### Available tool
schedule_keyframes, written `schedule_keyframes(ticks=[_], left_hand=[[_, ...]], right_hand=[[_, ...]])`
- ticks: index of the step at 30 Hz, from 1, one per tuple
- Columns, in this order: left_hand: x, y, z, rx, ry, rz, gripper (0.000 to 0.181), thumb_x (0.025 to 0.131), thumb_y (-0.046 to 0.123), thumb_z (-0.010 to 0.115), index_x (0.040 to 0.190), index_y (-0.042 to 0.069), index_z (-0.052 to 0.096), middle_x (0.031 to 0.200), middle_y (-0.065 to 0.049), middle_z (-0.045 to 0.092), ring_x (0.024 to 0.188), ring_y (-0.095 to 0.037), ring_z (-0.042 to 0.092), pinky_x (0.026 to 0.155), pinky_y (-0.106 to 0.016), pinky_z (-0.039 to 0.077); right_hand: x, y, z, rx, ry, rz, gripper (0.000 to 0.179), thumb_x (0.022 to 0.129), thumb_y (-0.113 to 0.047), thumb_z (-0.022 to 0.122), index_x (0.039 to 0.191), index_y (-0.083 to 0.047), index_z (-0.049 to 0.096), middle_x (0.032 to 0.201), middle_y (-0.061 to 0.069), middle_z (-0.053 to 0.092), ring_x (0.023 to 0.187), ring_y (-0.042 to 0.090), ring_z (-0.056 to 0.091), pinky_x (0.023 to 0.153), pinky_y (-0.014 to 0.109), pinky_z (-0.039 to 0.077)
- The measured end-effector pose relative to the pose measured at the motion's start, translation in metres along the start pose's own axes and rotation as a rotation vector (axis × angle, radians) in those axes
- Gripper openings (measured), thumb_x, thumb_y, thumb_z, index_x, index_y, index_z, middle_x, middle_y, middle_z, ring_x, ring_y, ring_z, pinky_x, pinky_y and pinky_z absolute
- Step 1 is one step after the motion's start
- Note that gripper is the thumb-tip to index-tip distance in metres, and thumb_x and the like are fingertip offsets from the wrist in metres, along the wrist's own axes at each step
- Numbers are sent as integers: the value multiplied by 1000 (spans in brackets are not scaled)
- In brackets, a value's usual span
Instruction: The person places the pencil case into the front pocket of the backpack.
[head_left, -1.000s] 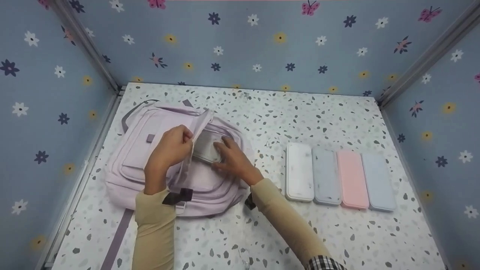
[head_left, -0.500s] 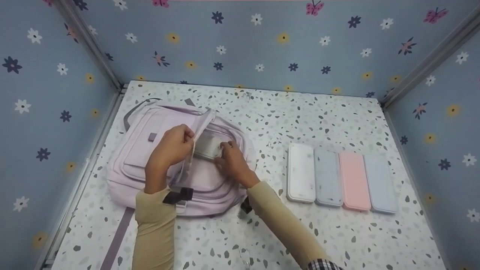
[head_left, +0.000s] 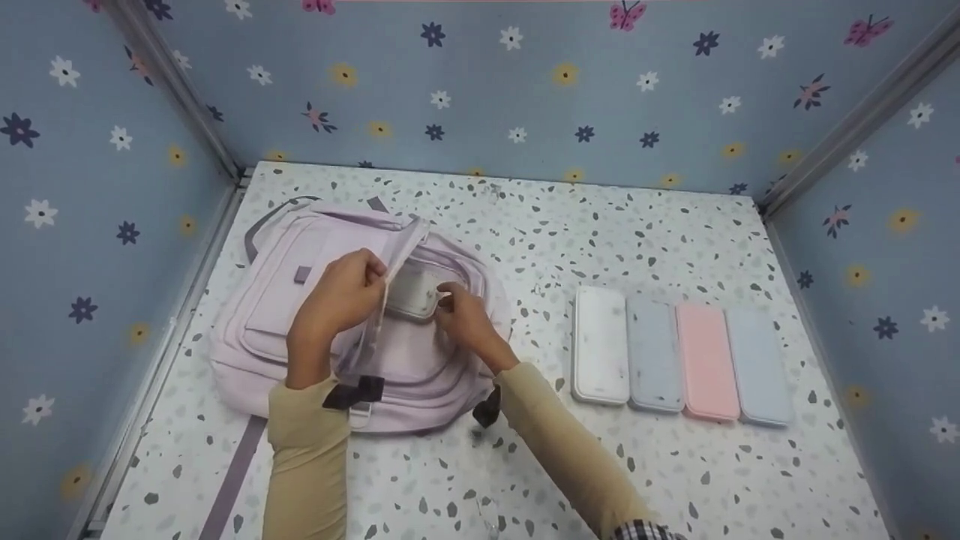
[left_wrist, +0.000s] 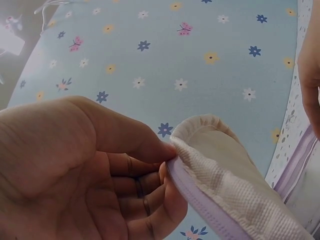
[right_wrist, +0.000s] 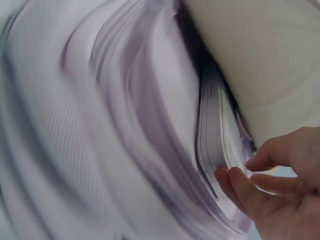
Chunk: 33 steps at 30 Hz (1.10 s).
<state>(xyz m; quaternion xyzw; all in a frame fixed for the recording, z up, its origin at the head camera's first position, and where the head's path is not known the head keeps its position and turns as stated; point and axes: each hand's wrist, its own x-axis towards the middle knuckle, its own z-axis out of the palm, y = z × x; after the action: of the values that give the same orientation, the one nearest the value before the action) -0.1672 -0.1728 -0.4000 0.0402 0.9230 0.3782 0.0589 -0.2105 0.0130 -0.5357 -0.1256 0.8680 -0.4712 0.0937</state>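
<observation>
A pale lilac backpack (head_left: 277, 300) lies on the speckled table with one pocket open. My left hand (head_left: 341, 296) pinches the zippered edge of its raised flap (left_wrist: 225, 185) between thumb and fingertips. A flat, rounded pale case (head_left: 412, 295) sits partly inside the opening, its far part hidden behind the flap. My right hand (head_left: 469, 322) is at the case's near end. In the right wrist view, two fingertips (right_wrist: 235, 175) touch that end, while the thumb stands out to the side.
Right of the backpack lie several similar cases side by side: a white case (head_left: 600, 345), a grey-blue case (head_left: 656, 356), a pink case (head_left: 706, 360) and a light blue case (head_left: 759, 367). A purple strap (head_left: 236, 480) trails toward the front. Flowered walls (head_left: 480, 90) enclose the table.
My right hand has drawn back from over the case to its near end, and its spread fingers have come closer together. My left hand still holds the flap.
</observation>
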Motion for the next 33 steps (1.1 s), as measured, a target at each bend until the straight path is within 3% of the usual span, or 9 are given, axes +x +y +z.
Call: schedule_keyframes(ticks=[7, 13, 19, 25, 33], left_hand=[[-3, -1, 2, 5, 4, 5, 22, 92, 6, 43, 105, -6, 57, 97, -18, 57, 89, -28, 52, 81, -40, 43], [-2, -2, 1, 2, 22, 26, 21, 91, 6, 44, 103, -6, 57, 95, -17, 57, 88, -29, 53, 80, -40, 43], [-3, -3, -1, 2, 13, 6, 21, 92, 7, 45, 103, -5, 57, 92, -15, 56, 85, -26, 53, 75, -35, 42], [-3, -3, -1, -1, 7, -5, 21, 92, 7, 44, 105, -5, 57, 92, -14, 56, 84, -25, 52, 73, -34, 41], [-3, -4, -3, -9, -5, -1, 21, 93, 7, 45, 105, -6, 56, 94, -16, 56, 86, -26, 53, 76, -35, 42]], right_hand=[[6, -9, 21, 379, -92, 105, 47, 91, -1, 55, 136, 4, 42, 126, 23, 59, 118, 27, 58, 100, 31, 45], [9, -17, 27, 563, -109, 152, 51, 91, 7, 49, 140, 8, 35, 133, 30, 51, 125, 37, 51, 103, 39, 42], [0, -30, 9, 534, -89, 134, 50, 89, 7, 49, 137, 11, 38, 132, 33, 49, 124, 41, 49, 98, 36, 47], [4, -9, 6, 456, -41, 119, 47, 91, -1, 53, 137, 4, 44, 134, 25, 50, 125, 34, 51, 100, 36, 46], [-3, 3, -9, 360, 19, 79, 45, 90, -6, 56, 135, -2, 49, 133, 19, 53, 121, 29, 55, 99, 35, 46]])
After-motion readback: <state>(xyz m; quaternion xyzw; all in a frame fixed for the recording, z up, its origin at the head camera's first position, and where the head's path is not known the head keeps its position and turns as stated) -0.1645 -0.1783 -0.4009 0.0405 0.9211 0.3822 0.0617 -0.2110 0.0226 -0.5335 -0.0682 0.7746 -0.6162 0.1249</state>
